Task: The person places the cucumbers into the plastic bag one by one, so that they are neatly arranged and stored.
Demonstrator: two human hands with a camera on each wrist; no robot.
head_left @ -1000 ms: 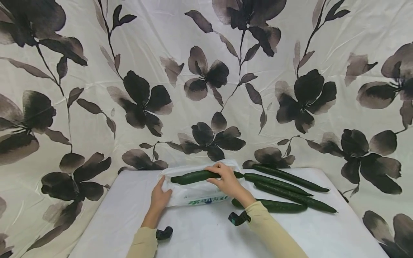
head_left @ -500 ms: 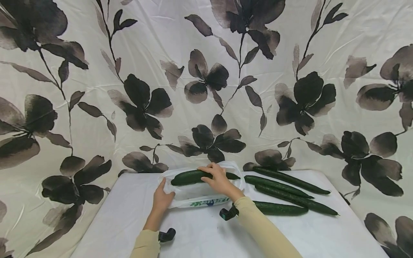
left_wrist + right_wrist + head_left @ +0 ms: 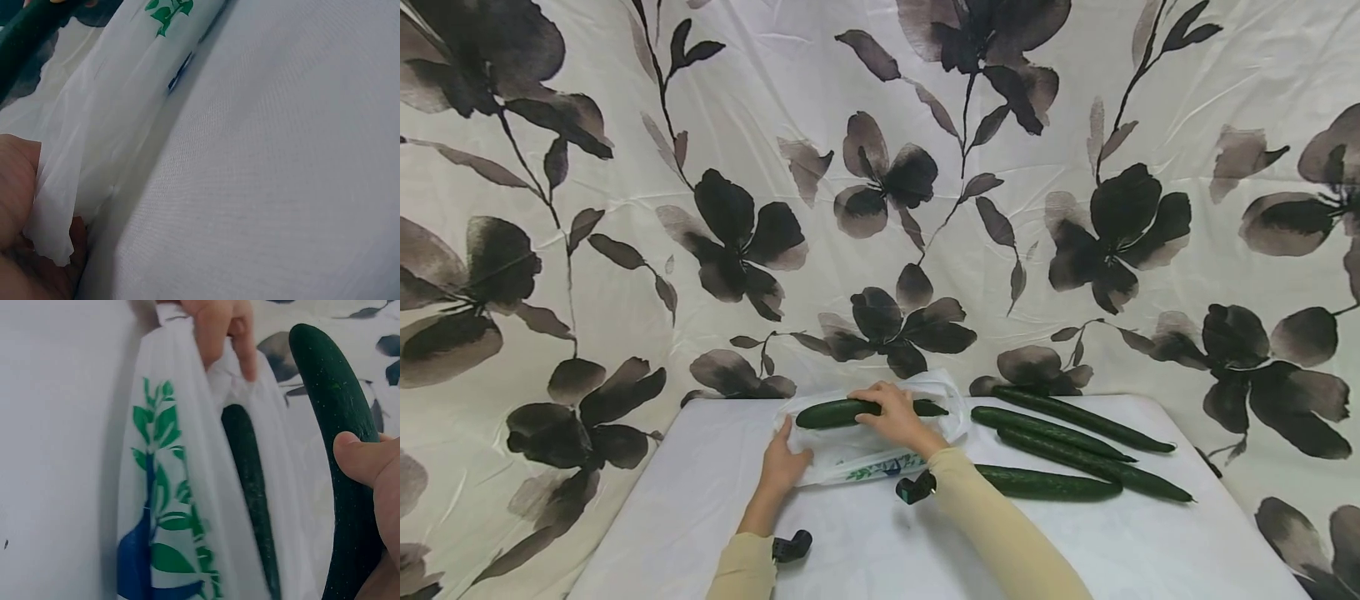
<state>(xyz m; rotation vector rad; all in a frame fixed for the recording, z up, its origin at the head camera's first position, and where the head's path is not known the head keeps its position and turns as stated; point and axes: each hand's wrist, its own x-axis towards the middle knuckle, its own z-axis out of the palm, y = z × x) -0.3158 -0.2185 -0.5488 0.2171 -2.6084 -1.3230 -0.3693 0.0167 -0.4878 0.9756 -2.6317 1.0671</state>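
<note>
My right hand [image 3: 893, 414] grips a long dark green cucumber [image 3: 827, 414] round its middle. The cucumber lies lengthwise over the opening of a white plastic bag [image 3: 842, 454] printed with green leaves and a blue shape. At the bag's left end, my left hand [image 3: 783, 467] pinches the plastic rim; the left wrist view shows the plastic [image 3: 56, 212] between thumb and fingers. Inside the bag a second cucumber [image 3: 250, 475] shows in the right wrist view, beside the held one, where my right thumb [image 3: 356, 453] presses on the skin.
Several more cucumbers lie to the right of the bag, among them one at the back [image 3: 1090, 418] and one nearer the front [image 3: 1048, 483]. They rest on a table with a white cloth [image 3: 865, 542]. A floral curtain [image 3: 880, 200] hangs behind the table's far edge.
My right hand has moved left with the cucumber, and its right tip now lies farther left over the bag. The bag's mouth looks wider. My left hand keeps its hold on the rim.
</note>
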